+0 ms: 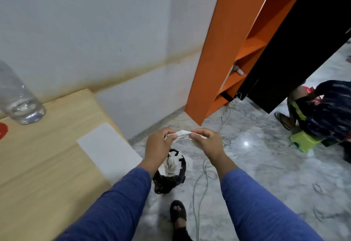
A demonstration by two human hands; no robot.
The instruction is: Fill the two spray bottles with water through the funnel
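Left hand (158, 145) and right hand (206, 141), both in blue sleeves, held out side by side over the floor, each pinching one end of a crumpled white tissue (181, 134) stretched between the fingertips. Tissue: thin, soft, creased, twisted into a narrow strip.

Directly below the hands, on the floor: small black waste bin (170, 174) lined with a glossy black bag, holding wadded white tissues; one more white scrap lying over its rim on the right-hand side.

Far to the left of the left hand, on the worktop (43, 164): clear plastic bottle (18, 98), ribbed base, transparent wall, a shallow layer of water at the bottom; upper part cut off by the picture edge, so whether it carries a spray head cannot be told. Worktop: pale wood grain, smooth, with a flat white rectangular sheet (108, 149) at its near corner, just left of the left hand.

Beyond the right hand: tall orange shelf unit (226, 51) with a black panel beside it. Floor (266, 164): polished grey-white marble, with thin grey cables (199, 183) trailing below the right hand. Sandalled foot (178, 216) beneath the hands. Far right: a seated person on a low green plastic stool (303, 142).
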